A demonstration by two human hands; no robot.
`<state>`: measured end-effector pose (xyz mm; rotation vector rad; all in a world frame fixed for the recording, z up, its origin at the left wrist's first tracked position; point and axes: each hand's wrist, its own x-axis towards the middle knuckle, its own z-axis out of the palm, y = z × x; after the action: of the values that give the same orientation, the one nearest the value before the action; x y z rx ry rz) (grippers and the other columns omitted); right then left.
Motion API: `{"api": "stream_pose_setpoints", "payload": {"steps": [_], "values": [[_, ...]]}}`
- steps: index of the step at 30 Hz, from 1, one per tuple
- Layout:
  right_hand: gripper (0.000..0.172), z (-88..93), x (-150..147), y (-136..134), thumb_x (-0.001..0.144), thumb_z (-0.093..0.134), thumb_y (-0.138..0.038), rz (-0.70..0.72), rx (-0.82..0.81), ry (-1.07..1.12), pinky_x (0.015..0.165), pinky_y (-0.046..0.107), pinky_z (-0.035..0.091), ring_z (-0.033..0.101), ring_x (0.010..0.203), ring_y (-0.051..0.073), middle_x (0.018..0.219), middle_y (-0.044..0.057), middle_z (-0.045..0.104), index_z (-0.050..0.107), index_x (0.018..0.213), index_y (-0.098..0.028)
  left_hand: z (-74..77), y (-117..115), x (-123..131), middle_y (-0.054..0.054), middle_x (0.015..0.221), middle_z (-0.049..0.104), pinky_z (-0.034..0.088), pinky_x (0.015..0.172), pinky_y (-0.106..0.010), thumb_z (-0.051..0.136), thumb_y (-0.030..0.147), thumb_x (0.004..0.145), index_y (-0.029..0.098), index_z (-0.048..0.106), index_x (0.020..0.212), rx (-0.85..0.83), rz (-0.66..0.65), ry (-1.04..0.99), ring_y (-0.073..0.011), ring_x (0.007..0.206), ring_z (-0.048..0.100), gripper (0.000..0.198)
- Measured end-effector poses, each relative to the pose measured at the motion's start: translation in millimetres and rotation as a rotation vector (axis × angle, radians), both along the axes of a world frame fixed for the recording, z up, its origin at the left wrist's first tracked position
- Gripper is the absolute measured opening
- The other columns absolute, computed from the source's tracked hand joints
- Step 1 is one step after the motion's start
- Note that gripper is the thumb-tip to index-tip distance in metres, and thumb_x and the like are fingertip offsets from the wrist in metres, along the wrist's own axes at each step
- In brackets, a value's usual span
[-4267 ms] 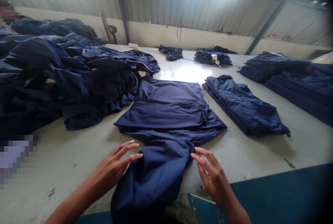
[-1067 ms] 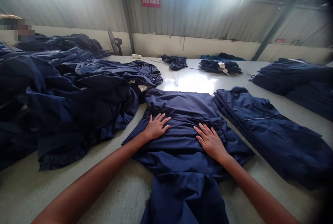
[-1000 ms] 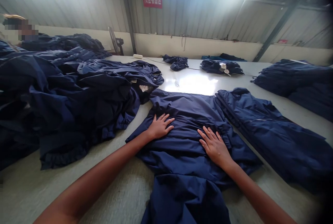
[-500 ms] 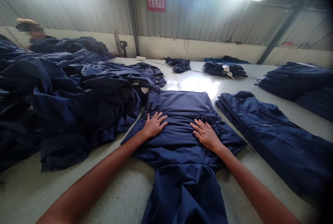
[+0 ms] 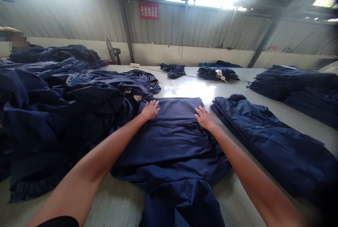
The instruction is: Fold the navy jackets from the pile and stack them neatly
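Your left hand (image 5: 150, 110) and right hand (image 5: 205, 118), 2 grips spread wide and holding nothing, press evenly at the far corners of a folded navy cloth garment (image 5: 169, 139) lying flat on the pale grey table (image 5: 185, 88).

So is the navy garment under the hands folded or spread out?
Folded: the navy garment lies doubled over in a flat layer with a straight far edge.

Left hand (image 5: 150, 110) and right hand (image 5: 205, 118) slid up the navy garment (image 5: 169, 139) (to far edge).
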<state>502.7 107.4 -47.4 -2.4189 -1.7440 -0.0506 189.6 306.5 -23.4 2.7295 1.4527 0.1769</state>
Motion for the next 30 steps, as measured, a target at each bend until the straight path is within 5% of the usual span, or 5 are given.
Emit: {"api": "stream_pose_setpoints", "payload": {"steps": [7, 13, 20, 25, 30], "values": [[0.066, -44.4, 43.8, -1.9, 0.107, 0.025, -0.057, -0.112, -0.140, 0.034, 0.123, 0.069, 0.019, 0.024, 0.159, 0.037, 0.174, 0.011, 0.025, 0.031, 0.167, -0.030, -31.9, 42.6, -27.6, -0.021, 0.174, 0.016, 0.016, 0.128, -0.055, 0.035, 0.080, 0.095, 0.012, 0.015, 0.169, -0.113, 0.029, 0.101, -0.0363, 0.162, 0.014, 0.103], [0.064, -17.8, 49.6, 27.2, 0.102, 0.040, -0.062, -0.116, -0.086, -0.015, 0.120, 0.076, 0.003, 0.045, 0.145, 0.043, 0.153, 0.021, 0.055, 0.060, 0.147, -0.021, -10.0, 68.5, 0.3, -0.017, 0.163, 0.045, 0.032, 0.122, -0.051, 0.052, 0.077, 0.092, 0.024, 0.039, 0.162, -0.066, -0.041, 0.094, -0.0381, 0.151, 0.040, 0.090], [0.055, -4.7, 66.0, 111.7, 0.106, 0.037, -0.039, -0.155, -0.004, 0.065, 0.117, 0.046, 0.039, 0.048, 0.144, 0.031, 0.157, 0.021, 0.050, 0.054, 0.151, -0.012, -3.4, 91.7, 14.8, -0.014, 0.147, 0.057, 0.048, 0.110, -0.057, 0.064, 0.040, 0.102, 0.019, 0.058, 0.142, 0.088, -0.026, 0.054, -0.0313, 0.132, 0.057, 0.045], [0.061, -29.1, 67.8, 114.8, 0.108, 0.029, -0.041, -0.210, 0.025, 0.120, 0.124, 0.059, 0.026, 0.033, 0.155, 0.036, 0.166, 0.022, 0.039, 0.047, 0.157, -0.008, -8.3, 89.6, 11.2, -0.013, 0.144, 0.059, 0.053, 0.105, -0.055, 0.068, 0.038, 0.100, 0.018, 0.060, 0.138, 0.072, -0.049, 0.045, -0.0298, 0.126, 0.062, 0.044], [0.059, -3.2, 62.1, 94.0, 0.108, 0.023, -0.034, -0.145, 0.109, 0.112, 0.125, 0.060, 0.025, 0.029, 0.157, 0.033, 0.171, 0.020, 0.031, 0.043, 0.159, -0.012, 16.6, 48.2, 29.5, -0.019, 0.160, 0.046, 0.031, 0.126, -0.055, 0.048, 0.027, 0.108, 0.014, 0.049, 0.152, 0.047, -0.131, -0.019, -0.0321, 0.150, 0.041, 0.046]]}}
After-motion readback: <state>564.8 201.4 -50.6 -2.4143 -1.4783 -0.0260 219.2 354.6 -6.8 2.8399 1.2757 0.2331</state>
